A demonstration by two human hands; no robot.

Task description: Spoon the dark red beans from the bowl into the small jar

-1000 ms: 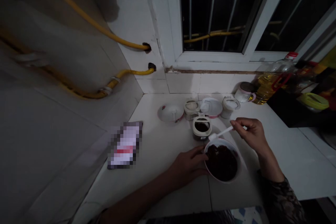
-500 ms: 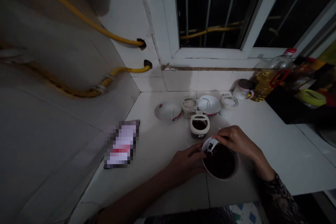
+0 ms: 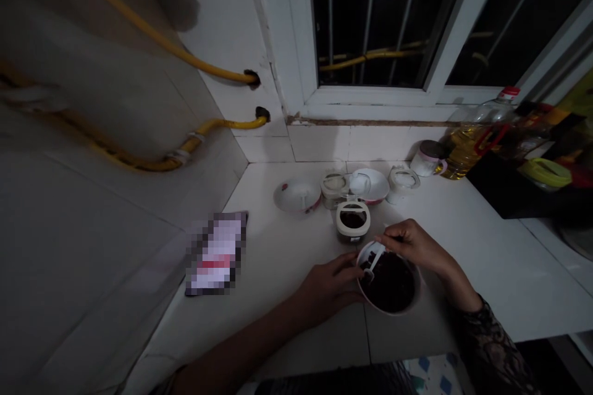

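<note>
A bowl [image 3: 419, 296] with dark contents [image 3: 391, 287] stands on the white counter in front of me. My left hand [image 3: 327, 287] grips its left rim, the thumb at the edge and the other fingers along the outer side. Between the fingertips of my right hand [image 3: 412, 247] is a small white spoon [image 3: 377, 259], its tip inside the bowl at the left wall. Just behind the bowl sits a square jar [image 3: 353, 220] holding something dark, its lid seemingly raised. What exactly the dark contents are, I cannot tell.
Behind stand a white bowl [image 3: 296, 195] with a small spoon in it, another bowl [image 3: 376, 186], two clear jars [image 3: 334, 188] and a lidded mug [image 3: 427, 159]. An oil bottle [image 3: 477, 133] is at the back right. A blurred-out flat item [image 3: 217, 253] lies left.
The spoon has shifted slightly within the bowl, and dark matter seen on it earlier is mostly gone. My left hand stays on the bowl.
</note>
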